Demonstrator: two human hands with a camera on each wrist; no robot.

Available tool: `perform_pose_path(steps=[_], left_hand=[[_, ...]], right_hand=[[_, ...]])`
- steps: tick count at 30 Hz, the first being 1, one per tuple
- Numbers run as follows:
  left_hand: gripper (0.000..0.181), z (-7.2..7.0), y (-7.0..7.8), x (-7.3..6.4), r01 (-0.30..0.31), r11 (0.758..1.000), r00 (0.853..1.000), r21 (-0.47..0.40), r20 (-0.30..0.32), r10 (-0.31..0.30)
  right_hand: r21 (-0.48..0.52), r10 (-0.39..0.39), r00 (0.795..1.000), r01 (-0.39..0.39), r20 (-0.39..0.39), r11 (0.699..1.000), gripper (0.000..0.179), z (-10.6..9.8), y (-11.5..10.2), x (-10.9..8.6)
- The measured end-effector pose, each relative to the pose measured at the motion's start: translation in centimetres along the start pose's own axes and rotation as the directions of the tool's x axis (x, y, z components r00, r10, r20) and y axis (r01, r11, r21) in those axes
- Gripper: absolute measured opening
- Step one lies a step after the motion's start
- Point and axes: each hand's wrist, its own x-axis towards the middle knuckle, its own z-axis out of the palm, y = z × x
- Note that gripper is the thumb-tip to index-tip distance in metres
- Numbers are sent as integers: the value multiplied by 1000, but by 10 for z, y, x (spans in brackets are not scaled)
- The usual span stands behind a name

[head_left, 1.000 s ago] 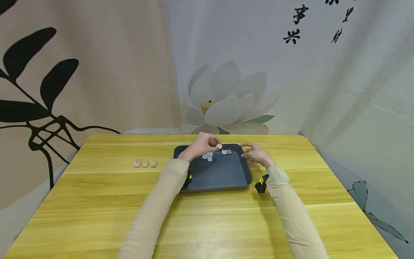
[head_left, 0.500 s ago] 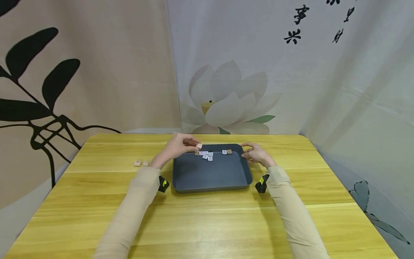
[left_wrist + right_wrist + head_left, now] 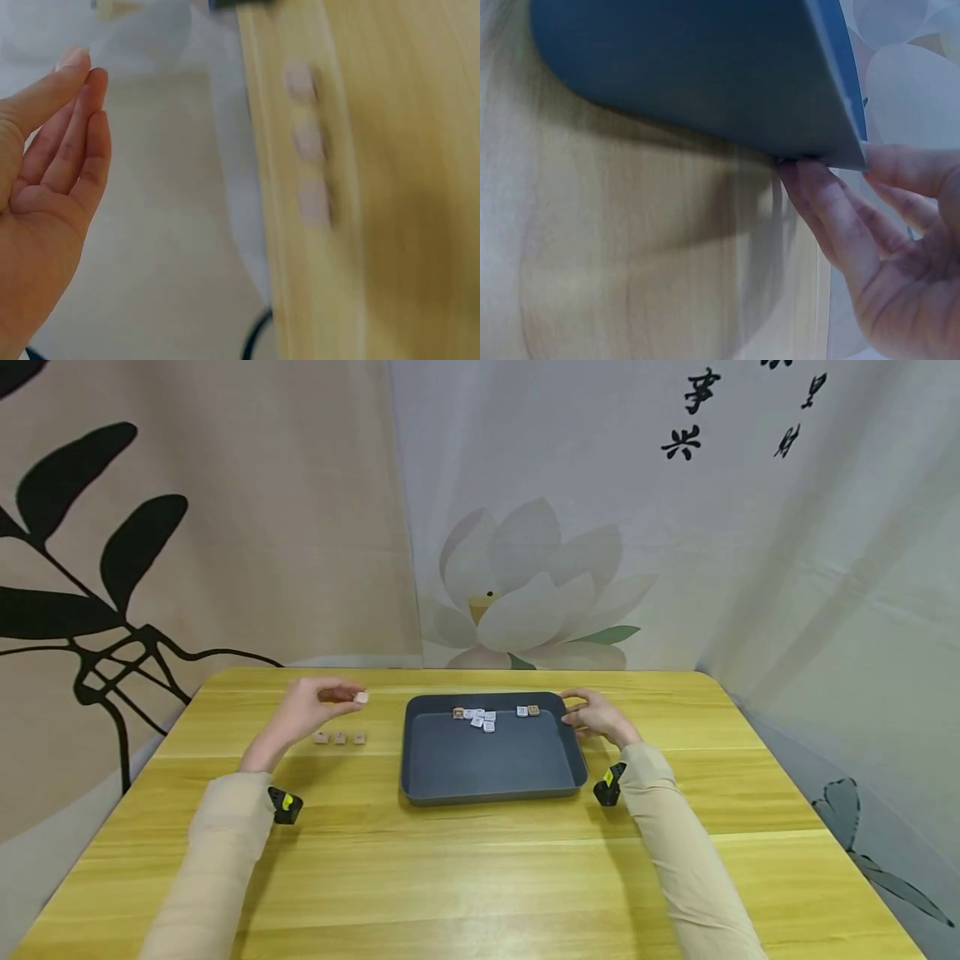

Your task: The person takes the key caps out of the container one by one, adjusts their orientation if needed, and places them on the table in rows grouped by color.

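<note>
My left hand (image 3: 303,706) is raised over the left part of the table, pinching a small white square block (image 3: 362,697) between thumb and fingertips. The block is hidden behind the fingers in the left wrist view. Beneath and beside this hand, three pale pinkish blocks (image 3: 340,738) lie in a row on the table. My right hand (image 3: 596,718) holds the right side of the dark grey tray (image 3: 491,795). In the right wrist view its fingertips (image 3: 814,169) meet the tray's lower edge, with another digit at the rim. White blocks (image 3: 477,722) and brown blocks (image 3: 533,710) lie in the tray.
The wooden table (image 3: 480,877) reaches back to a printed curtain (image 3: 555,510) with leaves, a lotus and characters. Black wrist cameras (image 3: 285,806) hang from both wrists, close over the table. The tray's raised rim stands between the two hands.
My left hand has moved left from over the tray to above the table, carrying the white block. The three blocks show again below it. The right hand stays at the tray.
</note>
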Motion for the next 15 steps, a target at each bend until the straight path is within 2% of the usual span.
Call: perform_pose_path(steps=[7,15], left_hand=[[27,-21,-38,-22,64,995,997,75,33,-67],[27,-24,-70,-35,183,977,982,106,29,-187]], right_hand=[[3,-1,1000,1,4,1000,54,-1,2,1],[0,-43,999,43,13,999,52,-2,0,-3]])
